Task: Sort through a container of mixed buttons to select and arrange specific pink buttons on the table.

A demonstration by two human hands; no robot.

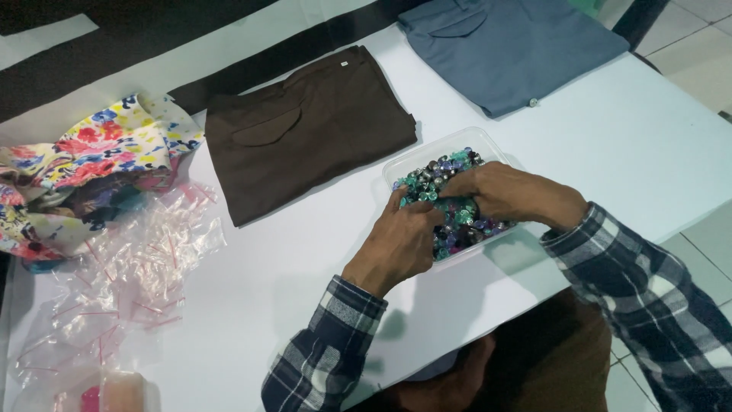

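A clear plastic tub (427, 149) full of small green, purple and dark buttons or beads (457, 221) sits on the white table (625, 137). Both hands are inside it. My left hand (400, 244) reaches in from the near side, fingers curled among the pieces. My right hand (507, 192) lies over the tub from the right, fingers pinched down into the pile. Whether either hand grips a piece is hidden by the fingers. Both sleeves are dark plaid.
A folded brown garment (305, 130) lies left of the tub, and a folded blue-grey one (511, 46) sits behind it. Floral fabric (84, 168) and several small clear zip bags (130, 267) are at the left. The table's edge runs close on the right.
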